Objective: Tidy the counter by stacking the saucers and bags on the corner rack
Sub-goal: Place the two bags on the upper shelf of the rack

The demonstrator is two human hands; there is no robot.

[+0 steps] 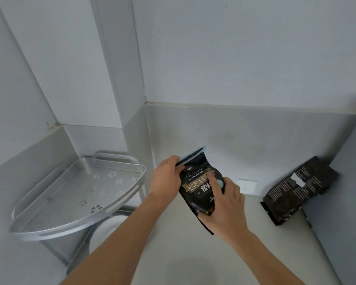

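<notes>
A black coffee bag (195, 182) with gold lettering and a pale blue top strip is held upright above the counter, just right of the rack. My left hand (167, 177) grips its top left corner. My right hand (224, 204) holds its lower right side, the index finger lying across the front label. The silver corner rack (49, 227) stands at the left; its top shelf is bare. White saucers (107, 229) sit on the lower shelf, partly hidden by the top shelf and my left forearm. A second black bag (296, 192) leans against the right wall on the counter.
The grey counter (173, 254) runs from the rack to the right wall. A white wall socket (247, 186) sits low on the back wall between the two bags. A wall column juts out behind the rack.
</notes>
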